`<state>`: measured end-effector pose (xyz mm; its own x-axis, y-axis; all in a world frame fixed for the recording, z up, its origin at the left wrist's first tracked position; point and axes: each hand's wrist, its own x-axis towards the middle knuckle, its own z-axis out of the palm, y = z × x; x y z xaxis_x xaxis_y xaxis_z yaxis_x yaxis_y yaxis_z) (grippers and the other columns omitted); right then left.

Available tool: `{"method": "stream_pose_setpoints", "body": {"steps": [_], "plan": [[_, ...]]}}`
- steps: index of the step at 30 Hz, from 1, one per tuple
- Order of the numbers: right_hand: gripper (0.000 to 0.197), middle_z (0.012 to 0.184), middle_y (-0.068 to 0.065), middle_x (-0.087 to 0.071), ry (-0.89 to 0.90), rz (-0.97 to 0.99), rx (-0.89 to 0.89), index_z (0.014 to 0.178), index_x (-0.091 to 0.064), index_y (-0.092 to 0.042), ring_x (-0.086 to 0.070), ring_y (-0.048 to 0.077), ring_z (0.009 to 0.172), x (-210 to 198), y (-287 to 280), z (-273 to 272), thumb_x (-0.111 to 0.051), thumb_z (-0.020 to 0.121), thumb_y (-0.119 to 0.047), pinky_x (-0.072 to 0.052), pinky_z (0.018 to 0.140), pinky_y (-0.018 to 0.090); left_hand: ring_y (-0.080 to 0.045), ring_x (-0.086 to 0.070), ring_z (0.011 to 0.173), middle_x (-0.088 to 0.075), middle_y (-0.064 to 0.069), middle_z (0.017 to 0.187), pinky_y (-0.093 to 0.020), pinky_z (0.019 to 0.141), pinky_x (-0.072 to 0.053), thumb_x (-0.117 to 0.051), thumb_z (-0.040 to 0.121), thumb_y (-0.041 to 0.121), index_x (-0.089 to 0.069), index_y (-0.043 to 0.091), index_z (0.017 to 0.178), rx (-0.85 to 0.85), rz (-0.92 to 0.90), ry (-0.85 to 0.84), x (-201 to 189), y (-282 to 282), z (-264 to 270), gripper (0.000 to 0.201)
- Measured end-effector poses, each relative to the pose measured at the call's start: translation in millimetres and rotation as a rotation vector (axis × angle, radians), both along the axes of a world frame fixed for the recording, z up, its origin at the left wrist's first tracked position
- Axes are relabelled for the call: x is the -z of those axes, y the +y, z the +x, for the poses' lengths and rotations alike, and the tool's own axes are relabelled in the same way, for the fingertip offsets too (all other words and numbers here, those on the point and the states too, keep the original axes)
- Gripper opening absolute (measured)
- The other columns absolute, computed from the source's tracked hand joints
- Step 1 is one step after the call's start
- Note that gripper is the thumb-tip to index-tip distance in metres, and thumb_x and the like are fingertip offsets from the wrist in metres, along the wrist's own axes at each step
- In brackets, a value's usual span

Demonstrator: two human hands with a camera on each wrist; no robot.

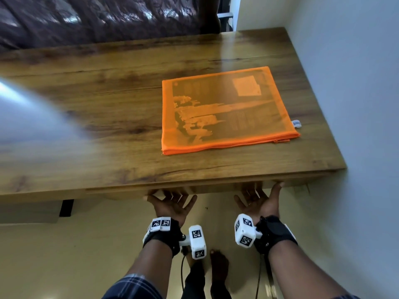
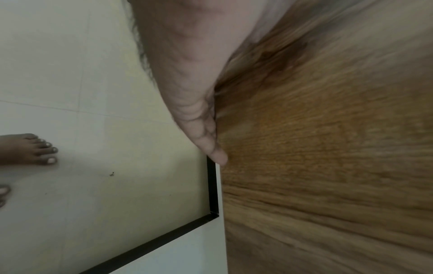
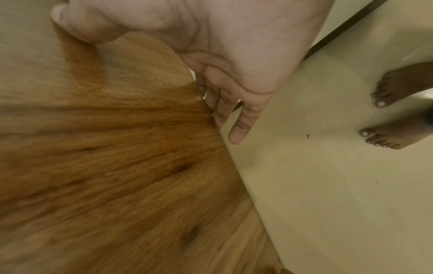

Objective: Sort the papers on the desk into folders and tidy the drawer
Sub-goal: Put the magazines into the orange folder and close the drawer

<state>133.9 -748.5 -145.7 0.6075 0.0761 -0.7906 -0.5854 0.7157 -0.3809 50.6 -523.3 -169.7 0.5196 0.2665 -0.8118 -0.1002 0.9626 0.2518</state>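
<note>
An orange mesh zip folder (image 1: 224, 108) with printed papers inside lies on the right part of the wooden desk (image 1: 108, 93). Below the desk's front edge is the wooden drawer front (image 1: 216, 189). My left hand (image 1: 170, 201) and right hand (image 1: 258, 201) are palm up under it. Each thumb lies on the front face while the fingers hook behind the lower edge. In the left wrist view my left hand (image 2: 187, 83) lies along the edge of the drawer front (image 2: 328, 148). In the right wrist view my right hand (image 3: 234, 46) holds the drawer front (image 3: 117, 166) the same way. The drawer's inside is hidden.
A pale wall (image 1: 356, 83) runs along the desk's right side. A bed with a dark cover (image 1: 97, 16) stands behind the desk. My bare feet (image 1: 218, 266) stand on the cream floor. A black desk leg (image 1: 66, 207) shows at the lower left.
</note>
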Motion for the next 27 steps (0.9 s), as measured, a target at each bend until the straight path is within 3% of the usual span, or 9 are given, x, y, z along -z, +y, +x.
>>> {"method": "stream_pose_setpoints", "body": {"steps": [5,8,11,16,18,21,22,25,27], "plan": [[0.092,0.143,0.007,-0.055,0.025,-0.011,-0.005,0.128,-0.058,-0.023,-0.056,0.024,0.126,-5.5,-15.1,-35.7,-0.050,0.065,-0.090,-0.034,0.109,0.058,-0.032,-0.060,0.097,-0.061,-0.009,0.089,-0.065,0.086,-0.051,-0.030,0.071,0.094,-0.060,0.018,0.088,-0.062,-0.046,0.000,-2.3,-18.2,-32.0,0.084],[0.088,0.137,0.007,-0.059,0.039,-0.013,0.019,0.124,-0.059,-0.023,-0.056,0.025,0.124,-8.7,-24.7,-63.2,-0.049,0.067,-0.090,-0.038,0.105,0.059,-0.031,-0.058,0.081,-0.058,-0.009,0.078,-0.067,0.091,-0.048,-0.038,0.072,0.090,-0.060,0.017,0.076,-0.077,-0.085,0.019,-7.2,-29.7,-56.3,0.077],[0.094,0.132,0.004,-0.062,0.045,-0.034,0.030,0.131,-0.059,-0.020,-0.056,0.026,0.125,-11.1,-34.2,-87.9,-0.049,0.068,-0.090,-0.041,0.102,0.058,-0.032,-0.062,0.093,-0.064,-0.007,0.085,-0.061,0.095,-0.048,-0.031,0.074,0.091,-0.060,0.018,0.075,-0.034,-0.066,0.032,-5.3,-36.7,-81.5,0.078],[0.094,0.131,0.006,-0.062,0.052,-0.047,0.040,0.136,-0.056,-0.023,-0.057,0.026,0.124,-10.4,-50.9,-129.4,-0.047,0.069,-0.089,-0.037,0.108,0.059,-0.028,-0.062,0.116,-0.070,0.000,0.097,-0.049,0.088,-0.047,-0.022,0.080,0.087,-0.059,0.025,0.075,0.107,-0.028,0.111,-6.7,-47.9,-129.8,0.073],[0.093,0.131,0.007,-0.064,0.060,-0.055,0.049,0.134,-0.058,-0.021,-0.059,0.026,0.123,-7.8,-56.2,-143.8,-0.048,0.071,-0.089,-0.038,0.108,0.058,-0.028,-0.061,0.119,-0.071,-0.001,0.106,-0.047,0.092,-0.046,-0.017,0.081,0.087,-0.063,0.023,0.085,0.160,0.001,0.110,-5.4,-51.2,-146.9,0.078],[0.092,0.129,0.007,-0.064,0.073,-0.067,0.046,0.133,-0.059,-0.020,-0.061,0.026,0.120,-11.1,-63.9,-168.3,-0.051,0.071,-0.087,-0.040,0.107,0.056,-0.030,-0.060,0.120,-0.066,-0.009,0.129,-0.046,0.096,-0.045,-0.015,0.083,0.087,-0.061,0.014,0.126,0.268,0.034,0.144,-5.6,-54.5,-179.7,0.096],[0.091,0.128,0.007,-0.065,0.072,-0.071,0.046,0.130,-0.061,-0.020,-0.062,0.026,0.120,-12.2,-67.5,-176.3,-0.053,0.070,-0.087,-0.041,0.106,0.056,-0.031,-0.060,0.120,-0.065,-0.011,0.130,-0.046,0.096,-0.046,-0.015,0.084,0.086,-0.058,0.013,0.131,0.304,0.051,0.173,-7.0,-54.7,-190.4,0.097],[0.083,0.125,0.008,-0.069,0.073,-0.075,0.056,0.115,-0.067,-0.019,-0.064,0.029,0.119,-15.7,-74.1,-194.7,-0.057,0.068,-0.086,-0.042,0.106,0.055,-0.033,-0.063,0.114,-0.068,-0.014,0.124,-0.045,0.091,-0.049,-0.014,0.086,0.084,-0.060,0.012,0.126,0.390,0.109,0.260,-12.9,-52.3,-214.2,0.094],[0.079,0.123,0.008,-0.069,0.068,-0.085,0.072,0.114,-0.065,-0.017,-0.064,0.030,0.118,-20.6,-75.7,-204.6,-0.058,0.072,-0.083,-0.041,0.107,0.053,-0.034,-0.064,0.110,-0.069,-0.015,0.120,-0.044,0.087,-0.050,-0.015,0.088,0.081,-0.060,0.011,0.121,0.428,0.131,0.287,-16.5,-49.7,-225.0,0.089]]}}
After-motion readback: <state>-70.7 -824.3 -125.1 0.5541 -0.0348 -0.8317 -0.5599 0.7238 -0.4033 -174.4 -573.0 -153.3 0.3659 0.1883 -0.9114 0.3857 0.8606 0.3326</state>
